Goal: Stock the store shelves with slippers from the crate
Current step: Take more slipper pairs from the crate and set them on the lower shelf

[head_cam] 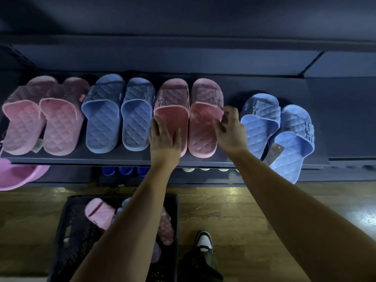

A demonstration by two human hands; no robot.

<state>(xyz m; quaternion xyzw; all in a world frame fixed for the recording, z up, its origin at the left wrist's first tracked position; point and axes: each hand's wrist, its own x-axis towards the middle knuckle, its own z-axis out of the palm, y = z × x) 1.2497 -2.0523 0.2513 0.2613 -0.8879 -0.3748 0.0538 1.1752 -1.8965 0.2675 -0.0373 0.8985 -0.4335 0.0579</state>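
A dark shelf (254,159) carries a row of quilted slippers: a light pink pair (40,119) at the left, a blue pair (118,115), a deeper pink pair (187,106), and a light blue pair (278,127) at the right with a paper tag. My left hand (164,137) lies flat, fingers apart, on the sole of the left deeper pink slipper. My right hand (230,129) pinches the strap edge of the right deeper pink slipper. Below, a black crate (67,231) on the floor holds more pink slippers (99,212), partly hidden by my left arm.
A pink plastic basin (18,176) sticks out below the shelf at the left. Blue and white items line a lower shelf (126,171). The floor is wood (244,210). My shoe (203,241) stands right of the crate. Bare shelf lies right of the light blue pair.
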